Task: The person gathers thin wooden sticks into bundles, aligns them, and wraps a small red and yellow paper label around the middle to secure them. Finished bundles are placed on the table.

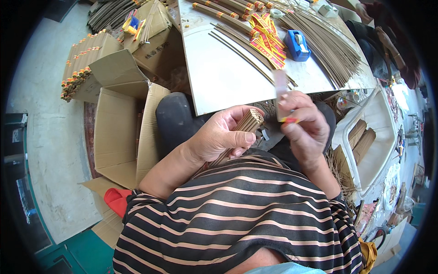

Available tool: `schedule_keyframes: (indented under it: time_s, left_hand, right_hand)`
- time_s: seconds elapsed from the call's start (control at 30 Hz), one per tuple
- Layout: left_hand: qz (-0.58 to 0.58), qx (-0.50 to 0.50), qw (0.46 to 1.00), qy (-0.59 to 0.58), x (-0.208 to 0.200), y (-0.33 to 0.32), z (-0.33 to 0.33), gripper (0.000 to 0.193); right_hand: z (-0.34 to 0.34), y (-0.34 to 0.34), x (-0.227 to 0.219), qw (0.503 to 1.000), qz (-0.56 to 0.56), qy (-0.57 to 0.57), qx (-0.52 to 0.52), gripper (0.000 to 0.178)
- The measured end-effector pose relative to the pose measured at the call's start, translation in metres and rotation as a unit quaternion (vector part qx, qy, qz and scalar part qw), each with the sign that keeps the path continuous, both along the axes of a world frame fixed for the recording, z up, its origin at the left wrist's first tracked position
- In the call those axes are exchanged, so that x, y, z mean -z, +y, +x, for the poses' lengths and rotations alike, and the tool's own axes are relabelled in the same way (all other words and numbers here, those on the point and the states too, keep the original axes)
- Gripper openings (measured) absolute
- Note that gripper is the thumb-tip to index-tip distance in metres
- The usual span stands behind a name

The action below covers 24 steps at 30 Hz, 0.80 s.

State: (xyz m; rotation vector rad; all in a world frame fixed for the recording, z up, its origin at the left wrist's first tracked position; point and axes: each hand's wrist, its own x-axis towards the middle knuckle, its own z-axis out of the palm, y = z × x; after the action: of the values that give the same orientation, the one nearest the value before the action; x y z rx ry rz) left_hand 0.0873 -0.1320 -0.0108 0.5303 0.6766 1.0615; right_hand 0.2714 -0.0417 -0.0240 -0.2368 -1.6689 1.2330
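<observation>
A single head-worn fisheye looks steeply down, close over the table (219, 77).

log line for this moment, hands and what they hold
left hand: grips incense stick bundle | right hand: pinches label strip | behind: white table, blue tape dispenser

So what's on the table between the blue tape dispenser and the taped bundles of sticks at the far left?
In the head view, a heap of red and yellow paper labels lies between the blue tape dispenser and the taped bundles.

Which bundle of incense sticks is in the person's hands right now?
The short tan bundle gripped in the left hand; the wrapped bundles on the table lie untouched.
</observation>
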Motion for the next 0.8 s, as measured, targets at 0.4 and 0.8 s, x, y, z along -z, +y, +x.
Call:
schedule_keyframes:
  time_s: [0.4, 0.8]
  left_hand:
    - [0.044, 0.034, 0.997, 0.052, -0.006, -0.013, -0.007, 0.033]
    - [0.215, -0.098, 0.95, 0.202, -0.087, 0.008, -0.026, 0.039]
  right_hand:
    - [0.011, -0.007, -0.016, 0.988, 0.129, -0.06, -0.066, 0.015]
    - [0.0, -0.013, -0.017, 0.982, -0.174, -0.02, -0.07, 0.011]
